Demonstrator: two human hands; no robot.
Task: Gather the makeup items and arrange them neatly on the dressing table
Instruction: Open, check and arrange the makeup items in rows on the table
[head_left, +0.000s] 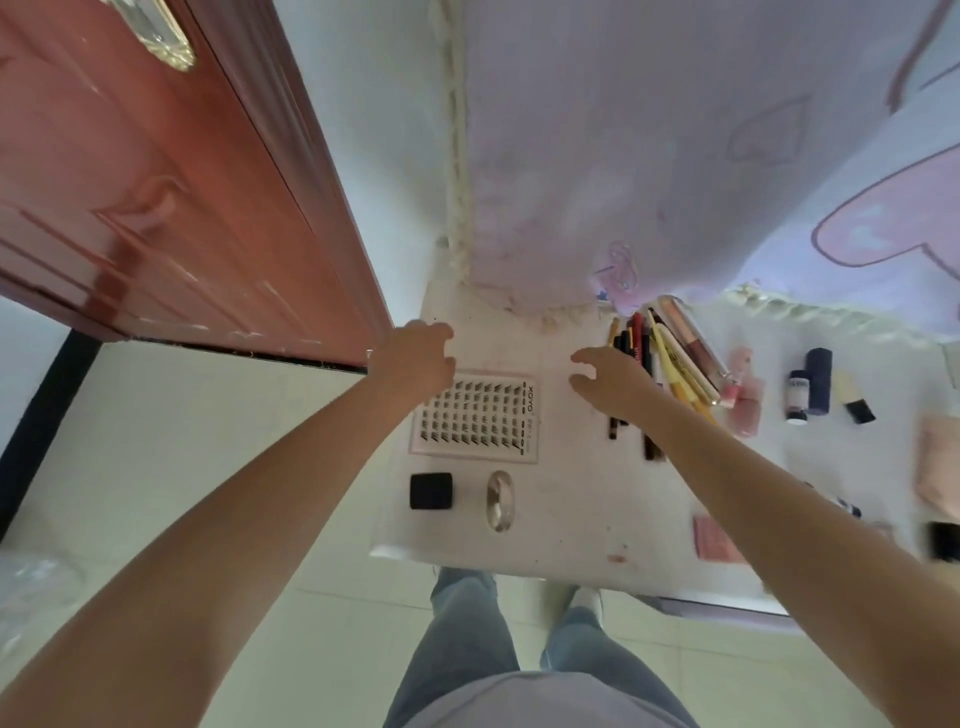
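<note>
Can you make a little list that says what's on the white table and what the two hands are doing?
table: white dressing table
lash tray: flat card of false lashes, near the left end
black box: small, in front of the lash tray
clear oval thing, right of the black box
pencils: bunch of pencils and tubes, lined up side by side
dark blue bottles: two, far right
left hand, fingers curled, at the lash tray's back corner, holding nothing
right hand, fingers loosely curled, beside the pencils, holding nothing

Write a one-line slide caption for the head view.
Both hands, left and right, hover open over the white dressing table beside a lash tray and a row of pencils.
</note>
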